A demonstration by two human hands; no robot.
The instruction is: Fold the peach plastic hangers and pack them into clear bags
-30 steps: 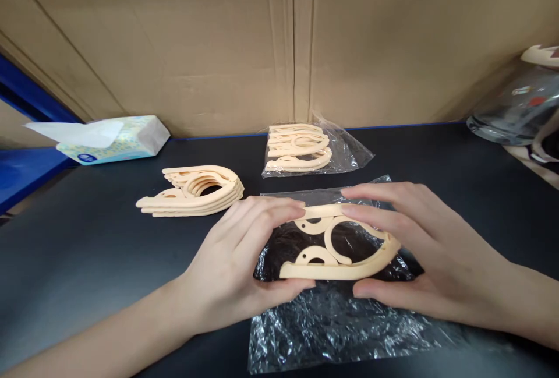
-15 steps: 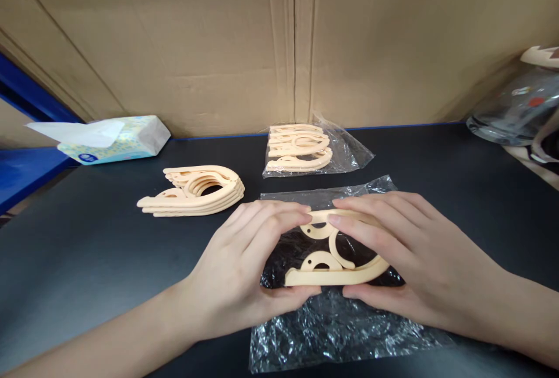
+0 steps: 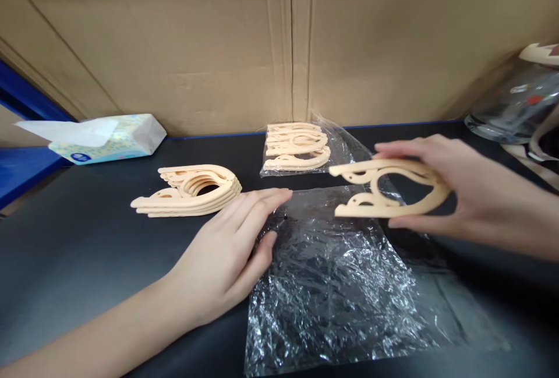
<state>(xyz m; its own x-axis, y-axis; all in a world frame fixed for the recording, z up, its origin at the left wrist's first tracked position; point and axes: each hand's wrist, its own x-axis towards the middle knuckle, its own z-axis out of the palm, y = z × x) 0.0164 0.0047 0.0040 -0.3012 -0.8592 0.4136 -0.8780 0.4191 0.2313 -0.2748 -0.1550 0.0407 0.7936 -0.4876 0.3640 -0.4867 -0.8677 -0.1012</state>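
Observation:
My right hand (image 3: 454, 194) grips a small stack of cream plastic folding hangers (image 3: 388, 189), held on edge above the black table, over the far right corner of a crinkled clear plastic bag (image 3: 345, 285). My left hand (image 3: 227, 255) lies flat with fingers stretched out, its fingertips and thumb touching the bag's left edge. A loose pile of the same hangers (image 3: 192, 189) rests on the table to the left. A bagged set of hangers (image 3: 301, 148) lies farther back.
A tissue pack (image 3: 109, 136) with a tissue sticking out sits at the back left. Cardboard walls (image 3: 218, 40) close off the back. At the far right is a heap of clear bags and hangers (image 3: 519, 104). A blue frame (image 3: 21, 162) borders the left side.
Both hands were pressing the hanger stack on the bag. Now my right hand has lifted it up and to the right, and my left hand has let go and rests on the bag's edge.

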